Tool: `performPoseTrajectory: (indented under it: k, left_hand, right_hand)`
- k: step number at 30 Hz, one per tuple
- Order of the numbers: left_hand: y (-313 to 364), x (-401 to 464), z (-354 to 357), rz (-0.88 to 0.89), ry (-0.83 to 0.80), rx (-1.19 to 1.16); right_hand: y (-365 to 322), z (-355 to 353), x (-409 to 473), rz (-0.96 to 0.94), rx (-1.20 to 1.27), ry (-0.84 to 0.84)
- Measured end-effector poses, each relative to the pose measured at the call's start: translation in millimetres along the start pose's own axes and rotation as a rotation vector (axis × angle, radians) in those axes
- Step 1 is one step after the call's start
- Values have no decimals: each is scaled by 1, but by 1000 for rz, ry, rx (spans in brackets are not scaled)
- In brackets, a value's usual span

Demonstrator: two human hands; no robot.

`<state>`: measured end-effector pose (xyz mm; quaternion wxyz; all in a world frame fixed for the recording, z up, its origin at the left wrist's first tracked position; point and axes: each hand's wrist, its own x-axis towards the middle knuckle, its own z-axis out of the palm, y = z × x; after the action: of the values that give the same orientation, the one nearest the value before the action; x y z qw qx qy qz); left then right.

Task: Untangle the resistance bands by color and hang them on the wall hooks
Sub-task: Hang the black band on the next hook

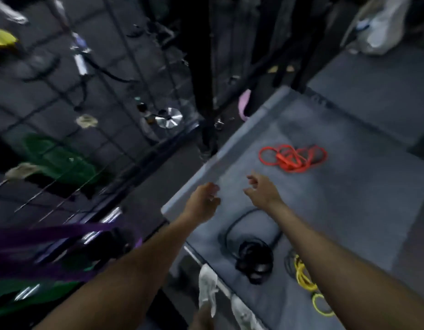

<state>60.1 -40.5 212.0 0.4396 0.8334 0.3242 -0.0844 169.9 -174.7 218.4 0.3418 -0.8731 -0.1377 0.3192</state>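
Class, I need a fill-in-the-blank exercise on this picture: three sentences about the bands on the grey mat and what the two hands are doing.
1. The tangled bands lying farthest from the person on the grey mat are ____ in color.
2. The left hand and right hand both hold ____.
3. The black bands lie just left of the ____ bands.

Missing words: orange; nothing; yellow.

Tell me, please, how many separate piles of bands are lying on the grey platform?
3: an orange pile at the far end, a black pile near the front, and a yellow pile beside it, partly hidden by the right forearm.
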Motion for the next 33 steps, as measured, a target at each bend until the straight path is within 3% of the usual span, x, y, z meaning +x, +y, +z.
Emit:
performPoseTrajectory:
  k: [10,14,18,20,24,33]
  left_hand:
    - [-58,35,125,-33,-492,204]
    - [-86,24,167,-25,-640,245]
    - [-108,8,203,104,-749,405]
    - [-116,-1,218,204,-726,541]
    - [-127,-14,235,300,-512,621]
    - [-118,-13,227,203,-413,351]
  right_hand:
    - [150,43,-2,396,92,88]
    - [200,72,-20,464,118,117]
    - [235,95,-35,499,147,134]
    - [247,105,-38,498,179,139]
    - [263,120,-40,472,169,110]
    - [239,105,-55,335,264,157]
